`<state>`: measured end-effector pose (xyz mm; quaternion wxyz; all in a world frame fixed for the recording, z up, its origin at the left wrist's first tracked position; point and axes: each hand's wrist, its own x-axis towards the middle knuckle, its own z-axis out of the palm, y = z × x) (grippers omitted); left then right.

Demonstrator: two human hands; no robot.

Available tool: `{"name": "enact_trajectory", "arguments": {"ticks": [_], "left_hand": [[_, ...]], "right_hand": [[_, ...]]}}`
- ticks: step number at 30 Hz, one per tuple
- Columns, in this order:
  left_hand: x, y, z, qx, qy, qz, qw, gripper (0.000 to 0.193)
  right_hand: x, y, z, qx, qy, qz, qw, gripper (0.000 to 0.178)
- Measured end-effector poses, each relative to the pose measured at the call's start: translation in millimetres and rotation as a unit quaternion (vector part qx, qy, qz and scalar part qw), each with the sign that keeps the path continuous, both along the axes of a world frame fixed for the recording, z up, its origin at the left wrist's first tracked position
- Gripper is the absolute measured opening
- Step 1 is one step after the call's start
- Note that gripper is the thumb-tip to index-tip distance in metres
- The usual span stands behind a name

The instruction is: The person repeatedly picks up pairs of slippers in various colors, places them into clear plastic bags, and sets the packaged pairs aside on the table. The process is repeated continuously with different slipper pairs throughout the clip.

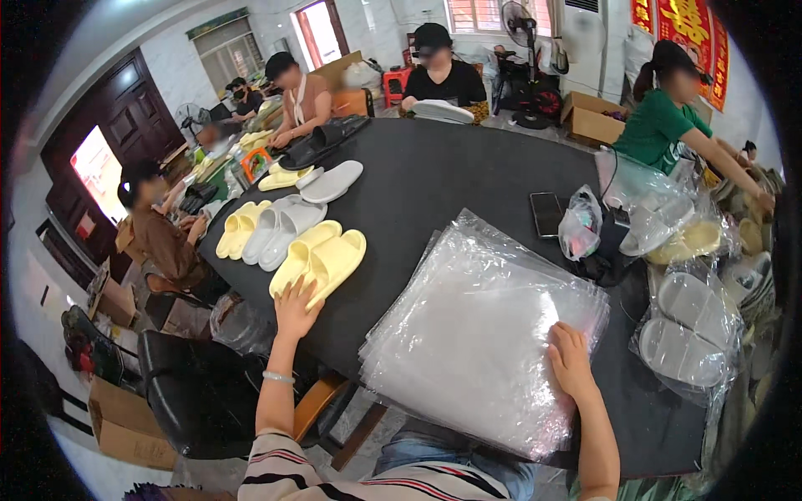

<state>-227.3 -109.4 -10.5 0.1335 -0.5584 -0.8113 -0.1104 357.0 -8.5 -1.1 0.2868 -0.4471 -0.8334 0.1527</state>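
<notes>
Head view: a pair of pale yellow slippers is lying near the left edge of the black counter, just beside some grey slippers. The left hand is touching the pair's near end with fingers spread; whether it is gripping, I cannot tell. The right hand is resting loosely, unclosed, on a stack of clear plastic bags. The slippers are looking light, soft and springy, their straps or sole rims probably offering the surest hold. The bags are looking thin, limp and slippery, best pinched at an edge. The pair's long axis is running from near left to far right, toes apparently pointing away from the person. The stack is lying askew, one corner pointing away too.
</notes>
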Motion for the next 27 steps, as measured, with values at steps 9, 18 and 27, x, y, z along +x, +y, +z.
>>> {"name": "enact_trajectory", "arguments": {"ticks": [9, 18, 27], "left_hand": [[-67, 53, -7, -0.022, 0.015, 0.079, 0.997, 0.061], [-6, 92, -2, 0.169, -0.076, -0.082, 0.979, 0.067], [157, 118, -10, -0.147, -0.501, -0.267, 0.810, 0.068]], "right_hand": [[1, 0, -4, 0.014, -0.005, 0.001, 1.000, 0.040], [11, 6, 2, 0.023, 0.098, 0.025, 0.995, 0.042], [65, 33, -32, 0.010, 0.059, -0.178, 0.982, 0.076]]}}
